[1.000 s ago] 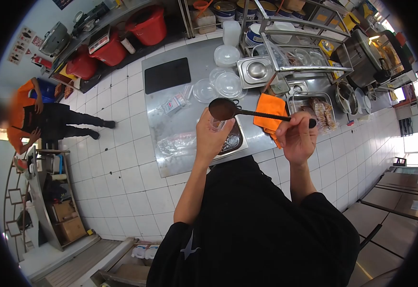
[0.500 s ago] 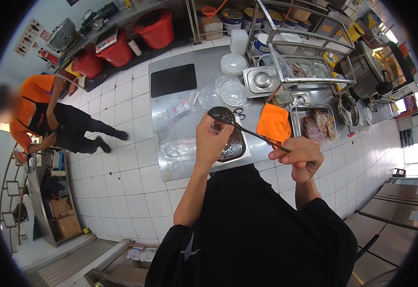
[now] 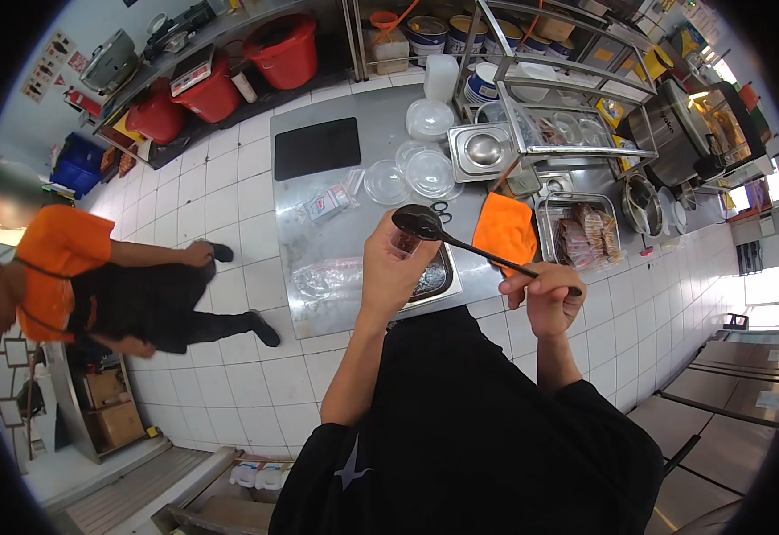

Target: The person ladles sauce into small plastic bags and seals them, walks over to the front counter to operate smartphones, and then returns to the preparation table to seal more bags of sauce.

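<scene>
My left hand [image 3: 388, 276] is closed around a small clear plastic cup [image 3: 404, 242] with some dark stuff inside. In my right hand [image 3: 545, 299] is the handle of a black ladle [image 3: 479, 252]. Its bowl, dark and glossy, lies over the cup's rim, so part of the cup is hidden. Below the cup, a metal pan [image 3: 447, 292] of dark sauce stands at the table's near edge, partly covered by my left hand. Black-handled scissors [image 3: 441, 212] rest just beyond the ladle, and an orange cloth [image 3: 505, 230] lies to its right.
The steel table [image 3: 318, 214] carries a black mat [image 3: 316, 149], clear lids [image 3: 427, 171] and a plastic packet [image 3: 329, 203]. A metal tray [image 3: 541, 223] of wrapped food sits at the right, below a metal rack [image 3: 577, 153]. A person in orange [image 3: 64, 259] walks on the left.
The ladle's bowl has tipped over the cup, and my right hand's grip on the handle has shifted. The person in orange has stepped nearer the table.
</scene>
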`<action>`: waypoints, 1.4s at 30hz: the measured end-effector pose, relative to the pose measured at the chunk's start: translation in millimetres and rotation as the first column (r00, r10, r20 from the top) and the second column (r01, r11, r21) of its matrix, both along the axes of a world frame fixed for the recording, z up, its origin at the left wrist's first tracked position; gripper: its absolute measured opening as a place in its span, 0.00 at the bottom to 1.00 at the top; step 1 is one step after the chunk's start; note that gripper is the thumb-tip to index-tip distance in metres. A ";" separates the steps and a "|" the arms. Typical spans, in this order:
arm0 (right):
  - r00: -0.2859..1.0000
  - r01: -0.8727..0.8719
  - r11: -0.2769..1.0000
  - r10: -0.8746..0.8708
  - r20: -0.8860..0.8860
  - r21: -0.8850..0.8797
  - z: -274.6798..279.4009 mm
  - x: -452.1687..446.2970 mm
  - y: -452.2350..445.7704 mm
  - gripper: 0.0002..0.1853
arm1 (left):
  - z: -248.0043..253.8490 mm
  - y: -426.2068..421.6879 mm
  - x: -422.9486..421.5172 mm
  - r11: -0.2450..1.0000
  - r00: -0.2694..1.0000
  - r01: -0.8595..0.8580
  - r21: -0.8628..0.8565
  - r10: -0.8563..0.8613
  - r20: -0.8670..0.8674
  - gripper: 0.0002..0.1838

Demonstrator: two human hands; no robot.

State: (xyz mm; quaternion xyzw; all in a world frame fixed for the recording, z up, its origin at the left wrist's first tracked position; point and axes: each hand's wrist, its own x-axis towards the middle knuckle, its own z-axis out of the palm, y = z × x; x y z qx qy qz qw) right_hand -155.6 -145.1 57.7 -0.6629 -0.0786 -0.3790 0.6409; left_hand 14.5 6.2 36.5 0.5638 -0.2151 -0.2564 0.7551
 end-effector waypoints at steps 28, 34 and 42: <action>0.370 0.097 0.808 -0.571 -0.733 -0.581 -102.8 13.6 -18.0 0.27 | -3.6 -0.9 25.7 0.660 0.651 0.569 -0.490 -0.726 -0.223 0.47; 0.863 -0.032 0.995 -0.018 -0.504 -0.090 -2.9 34.6 -24.9 0.11 | -7.1 -31.6 6.1 0.690 0.599 0.597 -0.410 -0.723 -0.344 0.55; 0.896 0.115 0.993 -0.098 -0.432 0.015 -19.9 31.5 -30.6 0.04 | -5.0 -22.2 -6.6 0.981 0.954 0.188 0.056 -0.195 0.227 0.12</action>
